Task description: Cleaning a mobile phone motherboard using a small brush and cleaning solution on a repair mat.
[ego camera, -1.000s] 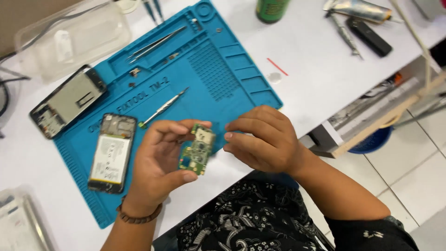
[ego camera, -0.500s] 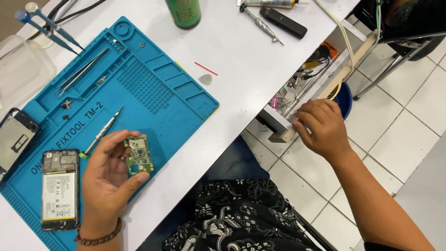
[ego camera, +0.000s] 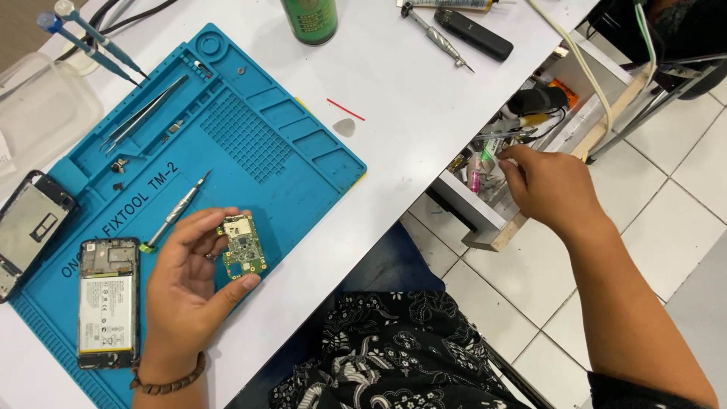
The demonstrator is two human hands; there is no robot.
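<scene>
My left hand [ego camera: 185, 284] holds a small green circuit board [ego camera: 243, 247] between thumb and fingers, just above the blue work mat [ego camera: 250, 144]. An opened phone body with its battery showing [ego camera: 108, 301] lies on the mat to the left of that hand. A thin screwdriver [ego camera: 178, 209] rests on the mat just above it. My right hand [ego camera: 549, 185] reaches into an open drawer [ego camera: 503, 220] at the table's right side, its fingertips among small tools and cables; whether it grips anything I cannot tell.
Tweezers [ego camera: 144, 112] lie on the mat's upper part. A phone frame [ego camera: 30, 227] sits at the mat's left edge. A green can [ego camera: 310, 19], a second screwdriver [ego camera: 439, 36] and a black bar [ego camera: 475, 34] stand at the table's far side. White tiled floor lies on the right.
My right hand left the circuit board, swung right to the drawer, pulled it further out and now reaches inside. My left hand keeps the board.
</scene>
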